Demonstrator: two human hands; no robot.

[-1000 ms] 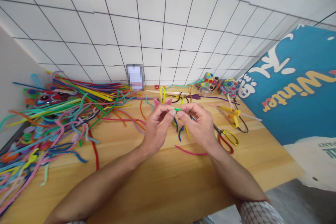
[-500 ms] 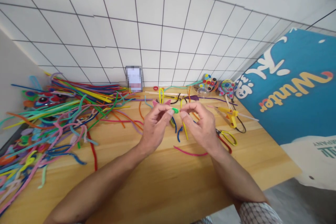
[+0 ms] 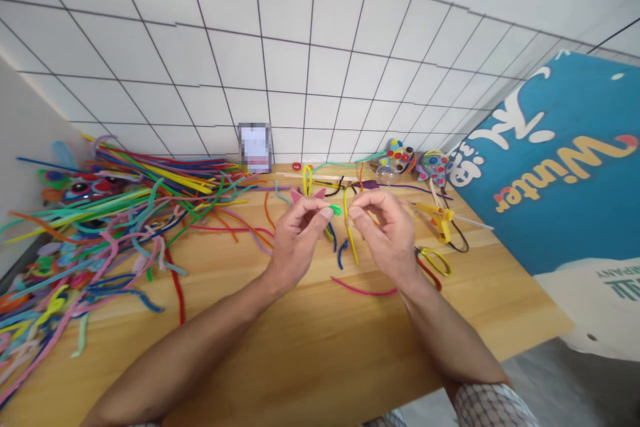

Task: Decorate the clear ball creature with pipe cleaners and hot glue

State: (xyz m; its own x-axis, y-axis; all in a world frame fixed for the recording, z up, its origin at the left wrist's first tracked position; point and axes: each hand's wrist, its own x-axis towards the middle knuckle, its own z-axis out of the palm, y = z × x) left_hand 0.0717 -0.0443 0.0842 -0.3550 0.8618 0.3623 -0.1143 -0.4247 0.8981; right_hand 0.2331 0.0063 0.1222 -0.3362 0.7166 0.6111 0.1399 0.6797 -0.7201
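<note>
Between the thumb and fingers of my left hand (image 3: 299,232) is a small bright green piece (image 3: 336,210), too small to tell its kind. My right hand (image 3: 385,230) faces it a short way to the right, thumb and forefinger pinched together. Whatever is in that pinch, if anything, I cannot make out. Just behind my left fingertips lies a pink pointed piece (image 3: 311,195), partly covered. Below and between the hands are a yellow pipe cleaner (image 3: 351,240), a short blue pipe cleaner (image 3: 343,255) and a magenta pipe cleaner (image 3: 360,289).
Many coloured pipe cleaners (image 3: 150,180) are heaped on the left of the wooden table (image 3: 280,353). Yellow-handled scissors (image 3: 436,261) and a yellow glue gun (image 3: 440,220) lie at the right. A device (image 3: 255,147) leans on the tiled wall, and two dotted figures (image 3: 400,157) stand at the back.
My right hand has moved slightly to the right, widening the gap from the green piece. My left hand stays nearly where it was, still pinching that piece.
</note>
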